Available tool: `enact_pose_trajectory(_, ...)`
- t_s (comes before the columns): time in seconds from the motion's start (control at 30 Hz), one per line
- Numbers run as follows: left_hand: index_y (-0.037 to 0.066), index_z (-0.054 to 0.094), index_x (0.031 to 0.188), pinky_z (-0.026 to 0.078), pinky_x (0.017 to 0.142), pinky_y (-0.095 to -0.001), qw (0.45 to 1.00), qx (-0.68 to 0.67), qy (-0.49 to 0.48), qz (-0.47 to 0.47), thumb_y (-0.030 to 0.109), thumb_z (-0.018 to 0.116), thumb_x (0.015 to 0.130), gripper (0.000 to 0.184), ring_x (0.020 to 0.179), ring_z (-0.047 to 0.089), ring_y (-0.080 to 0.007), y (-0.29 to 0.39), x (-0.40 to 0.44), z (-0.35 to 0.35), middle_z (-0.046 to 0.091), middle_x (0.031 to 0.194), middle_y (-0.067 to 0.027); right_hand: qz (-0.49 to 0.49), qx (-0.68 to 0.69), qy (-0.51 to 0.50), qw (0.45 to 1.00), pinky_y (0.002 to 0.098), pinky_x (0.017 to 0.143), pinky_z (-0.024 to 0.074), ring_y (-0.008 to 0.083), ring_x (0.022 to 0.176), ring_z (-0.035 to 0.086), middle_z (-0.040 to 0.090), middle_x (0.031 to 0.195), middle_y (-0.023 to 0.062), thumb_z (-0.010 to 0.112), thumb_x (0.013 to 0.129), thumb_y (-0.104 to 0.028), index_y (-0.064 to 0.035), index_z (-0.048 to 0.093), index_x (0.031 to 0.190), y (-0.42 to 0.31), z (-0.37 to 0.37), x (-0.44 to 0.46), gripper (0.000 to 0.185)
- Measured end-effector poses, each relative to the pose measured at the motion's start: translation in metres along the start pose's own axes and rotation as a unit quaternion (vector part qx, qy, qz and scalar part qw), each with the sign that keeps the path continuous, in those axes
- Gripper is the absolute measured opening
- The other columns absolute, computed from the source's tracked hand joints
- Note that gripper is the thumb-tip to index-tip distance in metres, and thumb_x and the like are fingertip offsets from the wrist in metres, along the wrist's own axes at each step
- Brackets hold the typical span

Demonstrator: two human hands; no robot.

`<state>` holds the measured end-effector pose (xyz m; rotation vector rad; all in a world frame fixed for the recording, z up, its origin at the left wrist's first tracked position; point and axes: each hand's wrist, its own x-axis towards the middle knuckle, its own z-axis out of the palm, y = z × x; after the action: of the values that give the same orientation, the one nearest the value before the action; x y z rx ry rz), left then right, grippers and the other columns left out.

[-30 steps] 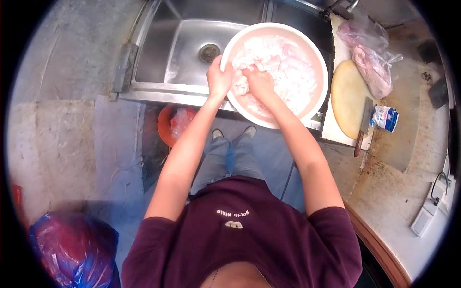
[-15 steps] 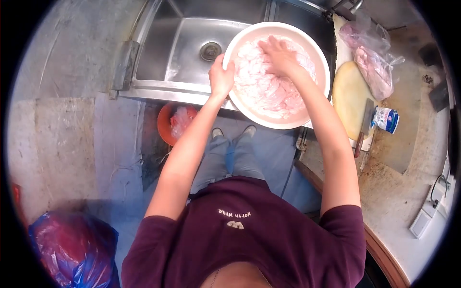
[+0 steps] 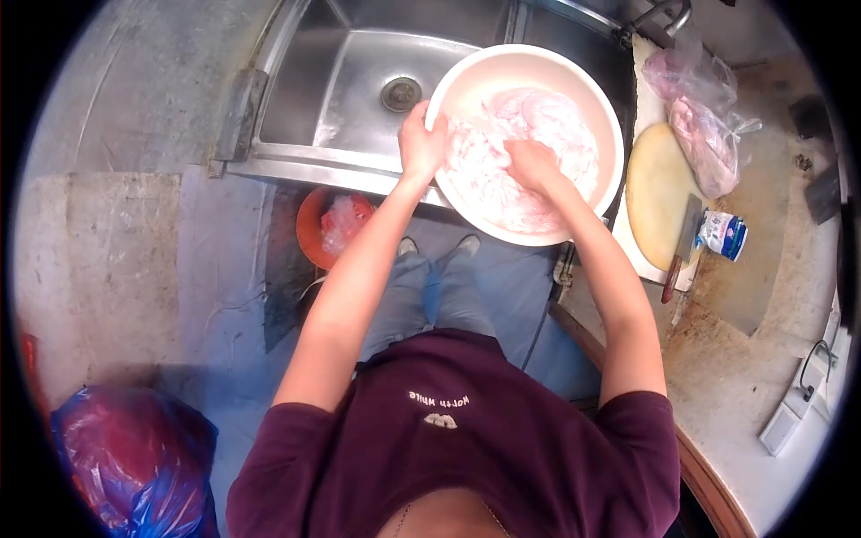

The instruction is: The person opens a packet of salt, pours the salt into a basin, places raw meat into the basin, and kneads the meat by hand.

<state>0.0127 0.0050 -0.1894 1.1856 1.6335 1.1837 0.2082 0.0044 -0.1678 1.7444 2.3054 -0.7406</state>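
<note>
A large white basin (image 3: pixel 614 148) rests over the front edge and divider of the sink. It holds a mass of pale pink, slippery-looking raw meat pieces (image 3: pixel 547 117). My left hand (image 3: pixel 423 143) grips the basin's left rim, thumb side toward the inside. My right hand (image 3: pixel 531 164) is down in the meat near the middle of the basin, its fingers curled in and partly buried, closed on some of the meat. The fingertips are hidden.
The steel sink (image 3: pixel 377 67) lies left of the basin. On the right counter are a round cutting board (image 3: pixel 659 193), a cleaver (image 3: pixel 686 242), bagged meat (image 3: pixel 704 143) and a blue-and-white packet (image 3: pixel 723 235). Below stand an orange bucket (image 3: pixel 312 233) and a blue-red bag (image 3: pixel 134 466).
My right hand has drawn toward me through the meat, from spread fingers to curled ones. The meat has shifted into a smoother heap at the far side. My left hand keeps the rim.
</note>
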Motion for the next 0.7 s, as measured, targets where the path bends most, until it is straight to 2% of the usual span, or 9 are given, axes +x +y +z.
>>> enact_pose_trajectory(0.03, -0.002, 0.058, 0.108, 0.048, 0.076, -0.0350, 1.000, -0.006, 0.006, -0.004, 0.013, 0.058, 0.082, 0.030, 0.083, 0.065, -0.0277, 0.001, 0.001, 0.000, 0.066, 0.089, -0.0187, -0.006, -0.022, -0.023, 0.999, 0.0448, 0.079, 0.0484, 0.0373, 0.093, 0.061, 0.062, 0.101, 0.0199, 0.055, 0.075, -0.007, -0.0038, 0.061, 0.100, -0.003, -0.007, -0.011, 0.026)
enact_pose_trajectory(0.13, -0.001, 0.059, 0.108, 0.049, 0.075, -0.0351, 1.000, -0.009, 0.014, -0.007, 0.013, 0.057, 0.082, 0.029, 0.083, 0.065, -0.0280, 0.002, -0.004, 0.002, 0.066, 0.089, -0.0190, -0.046, -0.045, 0.032, 0.997, 0.0501, 0.085, 0.0460, 0.0349, 0.108, 0.054, 0.053, 0.122, 0.0169, 0.055, 0.078, -0.011, -0.0081, 0.061, 0.105, -0.015, 0.000, -0.032, 0.028)
enact_pose_trajectory(0.23, -0.001, 0.059, 0.108, 0.049, 0.076, -0.0355, 1.000, 0.006, 0.019, 0.019, 0.013, 0.057, 0.082, 0.029, 0.084, 0.065, -0.0286, 0.001, -0.001, 0.003, 0.066, 0.090, -0.0192, -0.180, -0.160, 0.209, 0.948, 0.0602, 0.091, 0.0389, 0.0345, 0.123, 0.041, 0.041, 0.134, 0.0131, 0.054, 0.080, -0.011, -0.0138, 0.058, 0.112, -0.035, 0.033, -0.029, 0.032)
enact_pose_trajectory(0.33, -0.001, 0.059, 0.108, 0.049, 0.076, -0.0357, 1.000, 0.006, 0.019, 0.023, 0.013, 0.057, 0.082, 0.030, 0.084, 0.065, -0.0292, -0.010, 0.001, 0.004, 0.066, 0.090, -0.0192, -0.214, -0.248, 0.245, 0.912, 0.0690, 0.092, 0.0308, 0.0347, 0.130, 0.029, 0.038, 0.136, 0.0127, 0.061, 0.077, -0.015, -0.0188, 0.055, 0.119, -0.044, 0.035, 0.002, 0.043)
enact_pose_trajectory(0.43, -0.001, 0.059, 0.108, 0.048, 0.077, -0.0354, 1.000, -0.007, 0.015, 0.004, 0.013, 0.057, 0.082, 0.029, 0.084, 0.065, -0.0293, -0.012, 0.000, 0.004, 0.066, 0.089, -0.0191, -0.105, -0.243, 0.144, 0.953, 0.0607, 0.085, 0.0416, 0.0352, 0.120, 0.043, 0.042, 0.131, 0.0117, 0.067, 0.072, -0.024, -0.0171, 0.056, 0.118, -0.057, 0.007, 0.029, 0.048)
enact_pose_trajectory(0.53, -0.001, 0.059, 0.107, 0.048, 0.076, -0.0348, 1.000, 0.000, 0.021, 0.012, 0.013, 0.057, 0.082, 0.028, 0.084, 0.065, -0.0285, -0.009, -0.002, 0.000, 0.066, 0.089, -0.0188, -0.038, -0.024, 0.086, 0.995, 0.0500, 0.092, 0.0431, 0.0383, 0.113, 0.051, 0.051, 0.126, 0.0162, 0.071, 0.069, -0.021, -0.0177, 0.054, 0.122, -0.040, 0.002, 0.059, 0.055)
enact_pose_trajectory(0.63, -0.001, 0.060, 0.106, 0.048, 0.076, -0.0344, 1.000, -0.005, 0.024, 0.007, 0.012, 0.057, 0.082, 0.027, 0.083, 0.065, -0.0276, 0.000, -0.005, 0.001, 0.066, 0.088, -0.0183, -0.034, 0.070, 0.071, 0.994, 0.0423, 0.086, 0.0468, 0.0365, 0.098, 0.059, 0.062, 0.107, 0.0184, 0.070, 0.071, -0.019, -0.0142, 0.054, 0.121, -0.026, 0.007, 0.065, 0.052)
enact_pose_trajectory(0.7, -0.001, 0.060, 0.105, 0.049, 0.075, -0.0342, 1.000, -0.019, 0.021, -0.009, 0.012, 0.056, 0.082, 0.027, 0.082, 0.066, -0.0270, 0.002, -0.006, 0.001, 0.066, 0.087, -0.0180, -0.026, 0.057, 0.076, 0.995, 0.0433, 0.084, 0.0472, 0.0352, 0.096, 0.061, 0.064, 0.099, 0.0191, 0.069, 0.071, -0.017, -0.0122, 0.054, 0.119, -0.022, 0.022, 0.056, 0.050)
